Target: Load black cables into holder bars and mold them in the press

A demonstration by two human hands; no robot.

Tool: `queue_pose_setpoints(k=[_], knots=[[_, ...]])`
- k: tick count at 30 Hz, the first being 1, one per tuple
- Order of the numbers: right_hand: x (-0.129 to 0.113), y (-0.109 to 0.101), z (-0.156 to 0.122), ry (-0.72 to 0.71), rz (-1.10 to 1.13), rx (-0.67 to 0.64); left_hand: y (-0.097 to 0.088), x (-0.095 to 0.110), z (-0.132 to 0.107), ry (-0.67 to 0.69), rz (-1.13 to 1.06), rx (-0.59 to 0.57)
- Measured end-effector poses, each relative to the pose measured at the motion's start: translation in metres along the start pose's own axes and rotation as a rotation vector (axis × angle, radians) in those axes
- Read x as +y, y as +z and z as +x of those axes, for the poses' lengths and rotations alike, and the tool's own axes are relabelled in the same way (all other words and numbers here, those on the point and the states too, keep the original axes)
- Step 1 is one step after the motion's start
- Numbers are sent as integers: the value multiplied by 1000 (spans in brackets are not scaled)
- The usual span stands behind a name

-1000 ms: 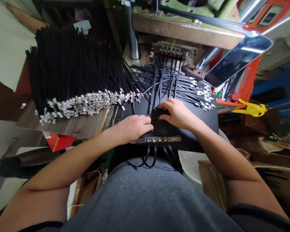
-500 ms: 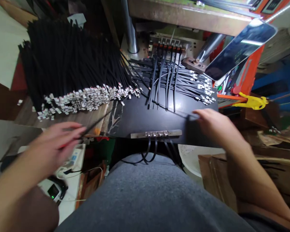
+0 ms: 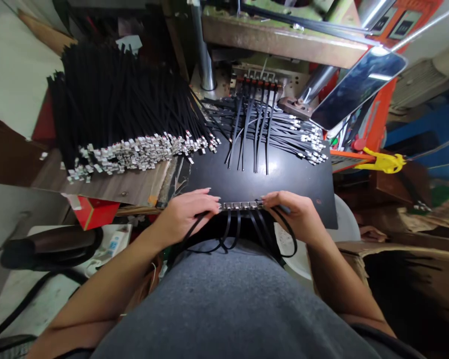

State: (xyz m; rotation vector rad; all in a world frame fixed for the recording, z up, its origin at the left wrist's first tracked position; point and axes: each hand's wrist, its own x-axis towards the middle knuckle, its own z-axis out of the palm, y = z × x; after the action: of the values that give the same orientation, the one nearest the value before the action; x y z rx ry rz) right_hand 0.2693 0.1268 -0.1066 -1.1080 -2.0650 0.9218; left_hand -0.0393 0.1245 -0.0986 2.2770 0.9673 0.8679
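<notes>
At the table's front edge lies a narrow metal bar with a row of silver connectors seated in it. Thin black cables hang from these toward my lap. My left hand is closed at the bar's left end, with a black cable running down from its fingers. At the right end, my right hand pinches another black cable, which loops below the palm. Fingers cover both ends of the bar, so the cable tips there are hidden.
A large pile of black cables with silver ends fills the left. Behind the dark tabletop stands a press with cables under it. A phone-like dark panel slants at right, above a yellow-handled tool.
Both hands have come inward from the sides to the two ends of the metal bar, each bringing a black cable. The bar stays at the table edge.
</notes>
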Motion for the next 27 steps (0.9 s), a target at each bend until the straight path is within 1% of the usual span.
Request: queue_pose_setpoints(k=[1, 2, 5, 7, 10, 12, 14, 15, 16, 18, 19, 20, 21, 22, 24, 25, 26, 27], knots=[[2, 3, 3, 4, 4, -5, 8, 0, 2, 21, -24, -4], [2, 4, 4, -3, -14, -7, 12, 0, 3, 11, -29, -7], [-6, 5, 5, -54, -170, -52, 9, 6, 8, -84, 16, -52], [-11, 7, 5, -79, -283, -86, 6, 12, 14, -108, 79, -109], [-6, 12, 6, -95, -379, -119, 10, 18, 22, -51, 200, -159], [4, 11, 5, -80, -432, -94, 18, 17, 27, 13, 231, -154], [15, 2, 3, -60, -471, -54, 21, 14, 36, 44, 212, -159], [20, -6, 3, -55, -470, -59, 19, 11, 42, 48, 188, -187], [23, -16, 4, -56, -452, -96, 14, 8, 50, 51, 159, -250], [27, -41, 16, -77, -385, -216, -1, 1, 72, 63, 113, -427], [29, -54, 27, -98, -343, -267, -11, -3, 86, 73, 118, -502], [32, -65, 44, -124, -309, -283, -20, -9, 102, 76, 154, -554], [35, -75, 65, -148, -296, -250, -28, -17, 121, 70, 224, -582], [40, -81, 91, -159, -314, -168, -33, -26, 141, 48, 325, -587], [53, -86, 152, -124, -419, 61, -37, -51, 185, -47, 565, -533], [59, -85, 185, -55, -491, 190, -36, -66, 209, -120, 672, -479], [64, -82, 217, 17, -529, 276, -33, -81, 231, -194, 751, -414], [68, -79, 246, 36, -542, 298, -29, -97, 253, -264, 797, -353]])
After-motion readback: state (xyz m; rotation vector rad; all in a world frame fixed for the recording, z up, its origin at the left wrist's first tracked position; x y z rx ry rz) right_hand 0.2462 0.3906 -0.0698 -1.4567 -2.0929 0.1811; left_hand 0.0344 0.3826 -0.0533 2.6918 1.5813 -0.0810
